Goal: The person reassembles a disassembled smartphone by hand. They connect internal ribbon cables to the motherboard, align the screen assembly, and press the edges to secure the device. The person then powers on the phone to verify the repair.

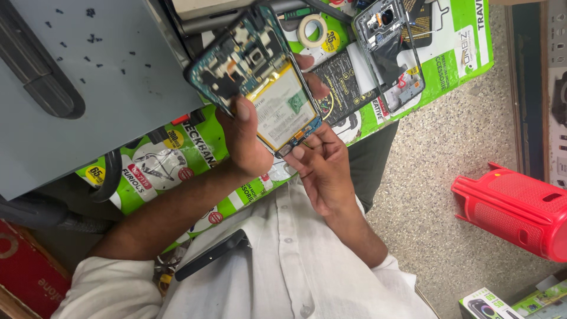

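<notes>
Left hand [245, 139] is clamped on the opened phone [260, 77], thumb on the exposed battery [282, 109]; right hand [322, 171] pinches its lower edge at about 5 o'clock, phone held up above the desk [455, 53]. Back cover is already off and the board is bare, though the battery sits in place, so disassembly looks partway. A second stripped phone frame [390, 53] lies at 2 o'clock, tape roll [312, 29] at 12, loose screws [90, 39] on the grey mat [106, 106] at 10.

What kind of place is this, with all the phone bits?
Probably a phone repair bench. Both hands hold an opened teal-framed phone with its battery showing, a second stripped grey phone frame lies nearby, and tiny black screws dot a grey mat.
</notes>
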